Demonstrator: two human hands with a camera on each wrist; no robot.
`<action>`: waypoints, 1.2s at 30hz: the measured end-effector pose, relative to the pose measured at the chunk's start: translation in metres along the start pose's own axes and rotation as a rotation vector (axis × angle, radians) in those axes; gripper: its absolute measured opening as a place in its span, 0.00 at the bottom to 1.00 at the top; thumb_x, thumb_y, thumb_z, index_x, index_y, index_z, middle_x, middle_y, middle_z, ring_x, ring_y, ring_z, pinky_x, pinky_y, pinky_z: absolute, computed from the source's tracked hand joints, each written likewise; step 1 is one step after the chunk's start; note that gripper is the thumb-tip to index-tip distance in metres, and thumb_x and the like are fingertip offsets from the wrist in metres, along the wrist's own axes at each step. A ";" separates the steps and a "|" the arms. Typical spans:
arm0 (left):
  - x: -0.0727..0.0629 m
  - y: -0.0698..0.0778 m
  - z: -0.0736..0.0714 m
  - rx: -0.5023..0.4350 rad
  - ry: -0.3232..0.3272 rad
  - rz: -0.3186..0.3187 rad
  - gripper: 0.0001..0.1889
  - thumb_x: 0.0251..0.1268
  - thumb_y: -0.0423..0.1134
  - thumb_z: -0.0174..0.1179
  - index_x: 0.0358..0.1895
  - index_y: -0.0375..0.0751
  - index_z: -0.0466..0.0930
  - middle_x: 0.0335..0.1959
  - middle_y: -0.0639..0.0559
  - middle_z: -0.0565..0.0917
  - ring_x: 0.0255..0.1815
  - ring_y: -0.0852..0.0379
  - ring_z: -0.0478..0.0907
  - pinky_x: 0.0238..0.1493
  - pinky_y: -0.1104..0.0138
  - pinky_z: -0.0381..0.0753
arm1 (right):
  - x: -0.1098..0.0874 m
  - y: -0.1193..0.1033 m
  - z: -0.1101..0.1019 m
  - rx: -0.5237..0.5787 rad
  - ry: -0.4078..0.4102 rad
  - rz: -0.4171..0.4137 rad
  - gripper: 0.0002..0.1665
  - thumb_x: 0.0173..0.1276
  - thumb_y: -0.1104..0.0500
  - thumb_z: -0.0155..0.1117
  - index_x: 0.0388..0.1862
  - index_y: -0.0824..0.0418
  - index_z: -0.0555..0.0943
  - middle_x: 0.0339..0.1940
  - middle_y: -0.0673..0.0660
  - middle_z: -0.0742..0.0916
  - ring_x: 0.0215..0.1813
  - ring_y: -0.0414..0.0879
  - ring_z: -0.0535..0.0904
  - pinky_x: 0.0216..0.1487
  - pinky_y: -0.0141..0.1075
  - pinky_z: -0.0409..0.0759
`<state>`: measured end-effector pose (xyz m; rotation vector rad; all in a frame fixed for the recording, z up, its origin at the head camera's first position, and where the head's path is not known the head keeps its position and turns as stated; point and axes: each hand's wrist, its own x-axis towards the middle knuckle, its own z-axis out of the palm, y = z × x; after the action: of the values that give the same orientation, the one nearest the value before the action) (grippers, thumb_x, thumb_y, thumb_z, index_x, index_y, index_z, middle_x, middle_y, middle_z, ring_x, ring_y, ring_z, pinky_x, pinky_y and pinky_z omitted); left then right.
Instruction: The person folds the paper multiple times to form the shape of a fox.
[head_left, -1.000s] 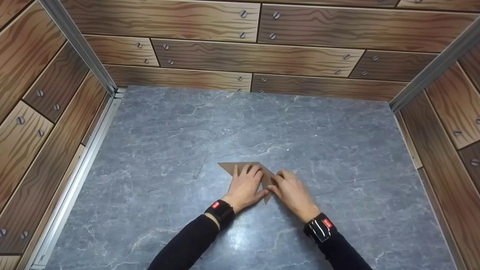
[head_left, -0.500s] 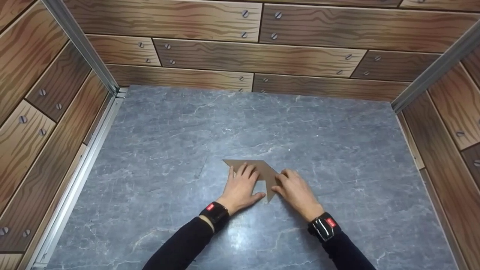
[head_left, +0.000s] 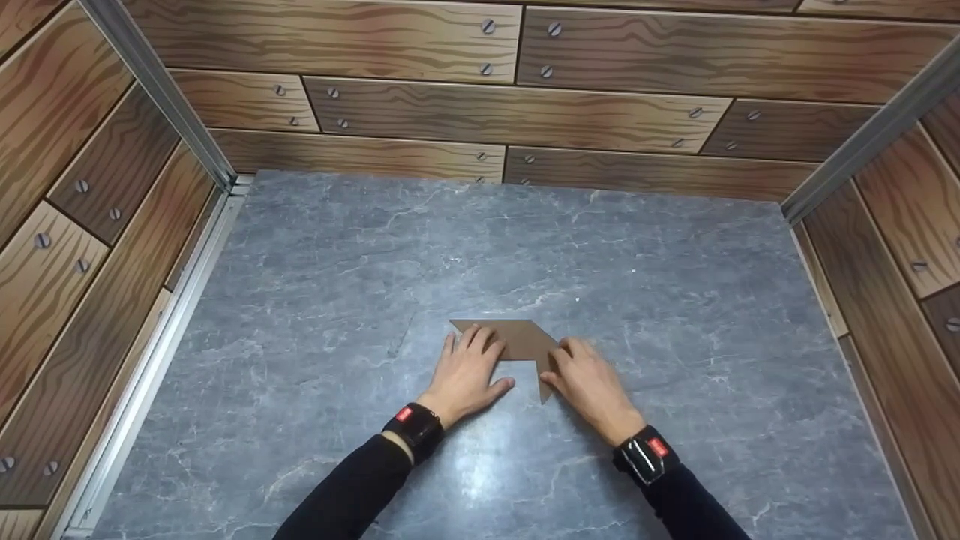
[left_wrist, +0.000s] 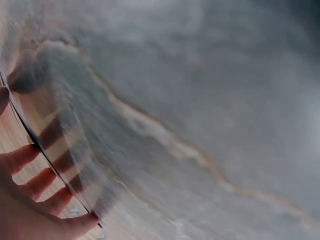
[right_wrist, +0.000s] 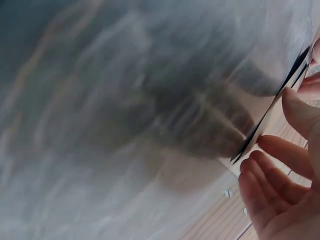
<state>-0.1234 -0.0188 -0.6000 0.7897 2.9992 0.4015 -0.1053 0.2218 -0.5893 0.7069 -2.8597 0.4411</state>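
Note:
A folded sheet of brown paper lies on the marbled surface, angular in outline, with a pointed left corner and a narrow tip reaching toward me. On its left part my left hand rests with fingers spread, and its thumb lies off the paper on the table. My right hand holds the right part, fingers bent, thumb and forefinger at the slanted edge. In the right wrist view, dark gaps show between the layers of the paper. The left wrist view has the left fingertips along the paper's edge.
The glossy grey-blue table reflects a bright light near the front. Wood-print panels enclose it at the back and both sides. Metal rails run along the left edge and up the corners.
My left hand has slid left and toward me across the paper, uncovering more of its middle. The paper has shifted slightly right, and my right hand keeps its place at the right edge.

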 end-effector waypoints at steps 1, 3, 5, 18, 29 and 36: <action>0.000 0.000 0.000 0.000 -0.003 0.000 0.35 0.69 0.65 0.60 0.71 0.48 0.76 0.73 0.45 0.71 0.77 0.42 0.64 0.73 0.36 0.62 | 0.001 -0.001 0.001 0.008 -0.006 -0.013 0.23 0.67 0.54 0.76 0.52 0.69 0.84 0.50 0.63 0.83 0.49 0.58 0.81 0.49 0.50 0.84; 0.000 0.000 0.000 0.002 -0.012 -0.003 0.35 0.69 0.66 0.60 0.71 0.49 0.76 0.74 0.45 0.71 0.77 0.42 0.63 0.73 0.36 0.61 | 0.003 -0.002 0.002 0.034 -0.025 -0.031 0.25 0.67 0.54 0.75 0.56 0.69 0.83 0.54 0.64 0.83 0.53 0.59 0.81 0.54 0.51 0.83; 0.000 0.000 0.001 0.006 -0.019 -0.006 0.35 0.69 0.66 0.59 0.71 0.49 0.76 0.74 0.45 0.71 0.77 0.43 0.63 0.73 0.36 0.61 | 0.006 -0.003 0.003 0.065 -0.044 -0.041 0.27 0.68 0.54 0.74 0.59 0.70 0.82 0.57 0.66 0.83 0.57 0.60 0.80 0.60 0.52 0.81; 0.004 -0.003 -0.002 -0.051 0.001 -0.025 0.32 0.71 0.63 0.60 0.70 0.48 0.77 0.73 0.45 0.72 0.76 0.42 0.64 0.73 0.36 0.61 | 0.017 0.002 0.008 0.134 -0.100 -0.032 0.24 0.74 0.62 0.66 0.67 0.67 0.79 0.66 0.67 0.80 0.67 0.64 0.75 0.70 0.56 0.73; 0.012 -0.024 -0.012 -0.061 0.055 -0.130 0.30 0.71 0.59 0.63 0.65 0.40 0.78 0.70 0.40 0.73 0.73 0.38 0.67 0.70 0.36 0.65 | 0.019 -0.001 0.003 0.182 -0.127 0.003 0.25 0.73 0.61 0.68 0.66 0.67 0.80 0.68 0.67 0.79 0.68 0.63 0.74 0.70 0.56 0.72; 0.019 -0.029 -0.018 -0.012 0.053 -0.173 0.31 0.70 0.56 0.65 0.64 0.36 0.76 0.60 0.39 0.76 0.63 0.39 0.74 0.65 0.45 0.73 | 0.020 -0.002 0.003 0.188 -0.131 0.016 0.26 0.72 0.61 0.69 0.66 0.68 0.79 0.68 0.66 0.79 0.68 0.63 0.74 0.71 0.56 0.71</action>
<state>-0.1559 -0.0382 -0.5888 0.5211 3.0781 0.4398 -0.1216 0.2105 -0.5871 0.7710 -2.9750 0.6987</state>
